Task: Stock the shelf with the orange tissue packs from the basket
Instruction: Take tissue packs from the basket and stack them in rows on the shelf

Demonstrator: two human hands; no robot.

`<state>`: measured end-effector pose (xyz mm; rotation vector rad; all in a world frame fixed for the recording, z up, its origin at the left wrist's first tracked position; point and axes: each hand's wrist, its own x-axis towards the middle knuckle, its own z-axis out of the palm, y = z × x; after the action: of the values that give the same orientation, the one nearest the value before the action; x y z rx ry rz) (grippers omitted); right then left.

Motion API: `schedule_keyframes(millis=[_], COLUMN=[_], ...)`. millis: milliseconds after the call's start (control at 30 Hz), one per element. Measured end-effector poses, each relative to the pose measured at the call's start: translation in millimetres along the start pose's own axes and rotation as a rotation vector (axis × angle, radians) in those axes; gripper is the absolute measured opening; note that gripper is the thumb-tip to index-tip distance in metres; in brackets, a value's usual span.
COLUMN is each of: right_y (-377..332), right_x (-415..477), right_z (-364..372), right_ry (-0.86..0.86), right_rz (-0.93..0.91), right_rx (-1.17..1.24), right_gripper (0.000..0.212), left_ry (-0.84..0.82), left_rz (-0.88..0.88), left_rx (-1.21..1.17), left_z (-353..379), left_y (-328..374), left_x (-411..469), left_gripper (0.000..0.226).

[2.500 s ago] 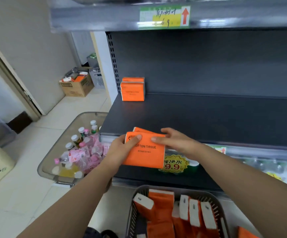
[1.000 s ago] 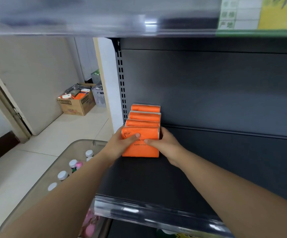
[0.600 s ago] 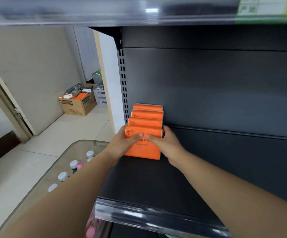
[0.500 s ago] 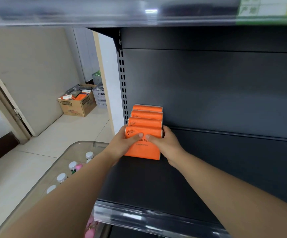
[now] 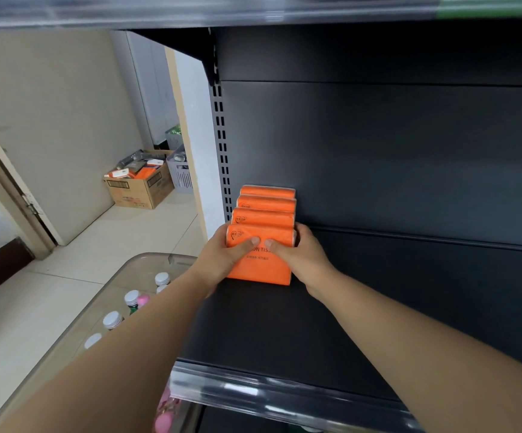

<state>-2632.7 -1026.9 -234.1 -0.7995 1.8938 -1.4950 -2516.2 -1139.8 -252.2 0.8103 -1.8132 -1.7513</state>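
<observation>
Several orange tissue packs (image 5: pixel 266 210) stand upright in a row at the back left of the dark shelf (image 5: pixel 284 332). The front pack (image 5: pixel 259 267) is held from both sides. My left hand (image 5: pixel 222 260) grips its left edge with the thumb across the front. My right hand (image 5: pixel 300 257) grips its right edge, thumb on the front, fingers behind. The pack stands on the shelf, touching the pack behind it. The basket is out of view.
A clear bin (image 5: pixel 103 310) of small capped bottles stands on the floor at lower left. A cardboard box (image 5: pixel 139 185) and a grey crate (image 5: pixel 180 175) sit by the far wall. The upper shelf edge (image 5: pixel 253 10) runs overhead. The shelf's right side is bare.
Both hands carried two packs from the shelf's front edge to the back left row. Over the last second they pushed the front pack tighter against the row.
</observation>
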Motion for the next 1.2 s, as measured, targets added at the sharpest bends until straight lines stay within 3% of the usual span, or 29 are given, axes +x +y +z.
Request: schedule_keyframes(millis=[167, 367, 533, 733, 900, 1200], right_y=[-5, -14, -26, -33, -28, -23], right_x=[-4, -14, -26, -38, -49, -90], right_z=[-2, -4, -14, -26, -34, -56], right_ry=[0.010, 0.014, 0.004, 0.048, 0.054, 0.064], right_rz=[-0.002, -0.028, -0.070, -0.128, -0.184, -0.217], right_rx=[-0.031, -0.054, -0.103, -0.318, -0.561, -0.916], right_gripper=[0.062, 0.059, 0.064, 0.068, 0.078, 0.075], left_ry=[0.029, 0.070, 0.101, 0.191, 0.243, 0.216], left_rz=[-0.008, 0.008, 0.018, 0.022, 0.164, 0.385], left_rx=[-0.016, 0.015, 0.028, 0.131, 0.503, 1.133], left_z=[-1, 3, 5, 7, 9, 40], left_y=[5, 17, 27, 42, 49, 49], left_x=[-3, -11, -18, -32, -49, -92], left_gripper=[0.065, 0.052, 0.054, 0.080, 0.075, 0.070])
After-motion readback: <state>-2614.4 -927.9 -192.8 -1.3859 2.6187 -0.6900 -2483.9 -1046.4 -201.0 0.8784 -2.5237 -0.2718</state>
